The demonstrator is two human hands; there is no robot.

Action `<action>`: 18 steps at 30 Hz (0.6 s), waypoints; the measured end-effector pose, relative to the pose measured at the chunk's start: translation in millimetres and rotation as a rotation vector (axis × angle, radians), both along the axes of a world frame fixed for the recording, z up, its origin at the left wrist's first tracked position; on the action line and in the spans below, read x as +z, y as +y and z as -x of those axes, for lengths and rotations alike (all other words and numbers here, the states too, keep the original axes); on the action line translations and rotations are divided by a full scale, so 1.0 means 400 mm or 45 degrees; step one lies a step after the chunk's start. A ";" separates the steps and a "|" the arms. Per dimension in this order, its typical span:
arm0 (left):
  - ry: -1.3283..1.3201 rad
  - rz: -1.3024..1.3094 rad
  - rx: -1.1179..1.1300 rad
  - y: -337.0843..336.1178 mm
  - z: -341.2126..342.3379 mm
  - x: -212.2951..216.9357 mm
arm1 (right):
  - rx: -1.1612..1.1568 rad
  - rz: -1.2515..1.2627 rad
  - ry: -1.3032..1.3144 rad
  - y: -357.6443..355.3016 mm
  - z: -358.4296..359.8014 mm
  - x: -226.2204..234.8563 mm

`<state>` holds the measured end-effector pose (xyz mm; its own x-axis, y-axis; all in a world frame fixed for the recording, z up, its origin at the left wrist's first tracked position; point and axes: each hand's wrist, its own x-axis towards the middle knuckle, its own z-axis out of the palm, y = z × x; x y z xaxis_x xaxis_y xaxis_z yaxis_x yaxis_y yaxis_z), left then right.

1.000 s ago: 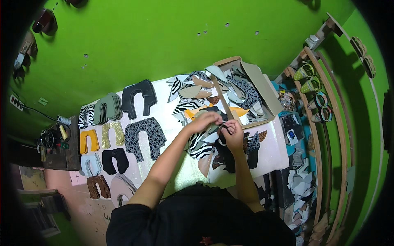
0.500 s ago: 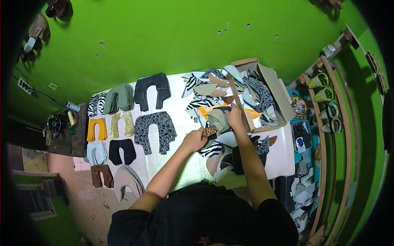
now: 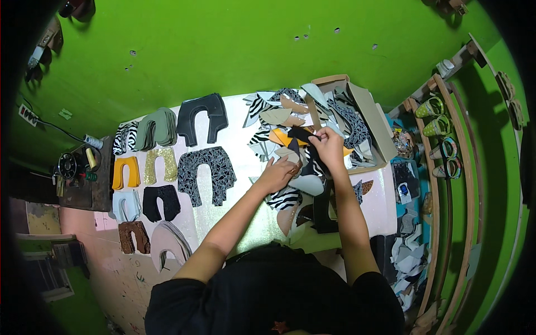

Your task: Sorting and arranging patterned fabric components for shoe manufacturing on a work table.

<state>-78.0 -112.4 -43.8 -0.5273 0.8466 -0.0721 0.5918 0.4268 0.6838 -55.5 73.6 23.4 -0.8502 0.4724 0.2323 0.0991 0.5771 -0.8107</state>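
The left hand [image 3: 277,177] lies over a heap of scraps [image 3: 279,116] on the tabletop [image 3: 240,139], fingers loosely spread — its palm hides what is beneath, so whether it grips anything cannot be told. The right hand [image 3: 328,147] pinches one black scrap [image 3: 302,134] between thumb and fingertips, beside one open carton [image 3: 373,120]. The scraps overlap too much to count; leftward lie ten groups of U-shaped pieces [image 3: 192,159].
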 end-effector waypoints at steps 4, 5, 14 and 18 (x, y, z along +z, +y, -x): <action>0.099 0.067 0.010 -0.033 -0.040 -0.032 | 0.088 0.210 -0.122 0.030 0.004 0.057; 0.099 0.082 0.008 -0.043 -0.048 -0.037 | 0.104 0.224 -0.166 0.037 0.008 0.056; -0.282 -0.352 0.412 -0.113 -0.065 0.032 | 0.208 0.244 -0.024 0.043 0.023 0.073; -0.859 -0.643 0.630 -0.139 -0.041 0.083 | 0.218 0.648 0.068 0.041 0.020 0.086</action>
